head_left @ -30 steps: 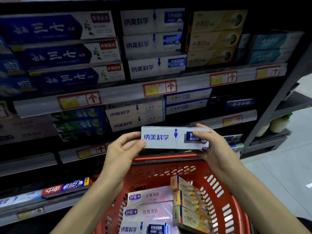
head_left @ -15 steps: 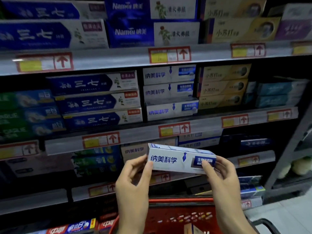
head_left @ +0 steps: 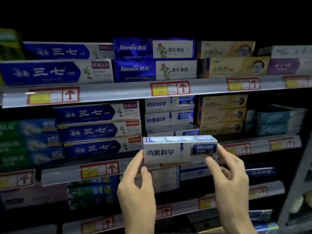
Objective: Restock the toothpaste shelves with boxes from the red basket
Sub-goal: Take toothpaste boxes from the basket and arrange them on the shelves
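1. Head view, the only one I'm getting: both hands are holding a white toothpaste box [head_left: 179, 150] up in front of the shelves. The box is level, its long axis is running left-right, and the printed face is pointing at me.
2. The left hand [head_left: 136, 191] is pinching the box's left end, with the fingers [head_left: 140, 154] pressing on the end and the thumb tucking under the lower edge.
3. The right hand [head_left: 231, 179] is pinching the right end, with the fingertips [head_left: 221, 149] sitting by the blue label corner and the thumb on the front face. I'm reading both grips as clamped on the box.
4. The box is hanging in mid-air, just in front of the middle shelf rail [head_left: 260, 146] and below the matching stack [head_left: 168, 118] of same-brand boxes. It's overlapping the stack's lowest box from my angle, so I'm not able to tell if they're touching.
5. The key relation I'm flagging is that the slot lies up and away from the fingers, behind the box. The box axis is running parallel to the stack.
6. Dark blue boxes [head_left: 101, 132] are flanking the stack on the left and yellow boxes [head_left: 221, 115] on the right, so the sideways room is looking tight.
7. I'm judging both hands about equally near the slot. The next move is probably calling for a lift over the rail and a push back, and I'm guessing the fingers risk jamming against the neighbours at the ends.
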The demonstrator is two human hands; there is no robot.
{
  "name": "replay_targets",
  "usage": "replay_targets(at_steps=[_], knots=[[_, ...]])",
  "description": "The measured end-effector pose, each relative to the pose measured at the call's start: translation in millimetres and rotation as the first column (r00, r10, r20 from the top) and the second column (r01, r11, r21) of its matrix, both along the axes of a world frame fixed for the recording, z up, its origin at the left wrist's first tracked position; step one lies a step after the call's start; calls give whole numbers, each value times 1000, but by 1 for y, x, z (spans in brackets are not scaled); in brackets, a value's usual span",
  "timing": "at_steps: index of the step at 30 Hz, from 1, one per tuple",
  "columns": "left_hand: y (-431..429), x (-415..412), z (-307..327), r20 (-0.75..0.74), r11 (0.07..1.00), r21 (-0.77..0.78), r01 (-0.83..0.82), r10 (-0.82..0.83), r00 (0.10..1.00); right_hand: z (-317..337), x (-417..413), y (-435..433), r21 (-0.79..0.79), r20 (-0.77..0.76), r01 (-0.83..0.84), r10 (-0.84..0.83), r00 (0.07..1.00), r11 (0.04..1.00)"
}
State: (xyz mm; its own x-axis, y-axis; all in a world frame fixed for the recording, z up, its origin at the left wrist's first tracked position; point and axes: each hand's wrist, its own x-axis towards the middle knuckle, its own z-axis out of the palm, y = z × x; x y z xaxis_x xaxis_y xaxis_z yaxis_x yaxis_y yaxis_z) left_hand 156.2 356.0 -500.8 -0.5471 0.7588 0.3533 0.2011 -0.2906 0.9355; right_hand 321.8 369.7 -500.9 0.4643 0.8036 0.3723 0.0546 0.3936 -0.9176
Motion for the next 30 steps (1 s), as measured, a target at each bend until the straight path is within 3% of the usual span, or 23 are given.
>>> replay_targets(at_steps=[6,14,30], knots=[[18,9,59,-147,995,3,103,-101,984,40,15,41,83,75,-66,60,995,994],[53,10,63,-94,978,-147,147,-162,982,40,26,91,39,170,-125,117,978,991],[90,2,45,11,957,-208,203,-206,979,31,29,114,-86,231,-169,185,955,982]])
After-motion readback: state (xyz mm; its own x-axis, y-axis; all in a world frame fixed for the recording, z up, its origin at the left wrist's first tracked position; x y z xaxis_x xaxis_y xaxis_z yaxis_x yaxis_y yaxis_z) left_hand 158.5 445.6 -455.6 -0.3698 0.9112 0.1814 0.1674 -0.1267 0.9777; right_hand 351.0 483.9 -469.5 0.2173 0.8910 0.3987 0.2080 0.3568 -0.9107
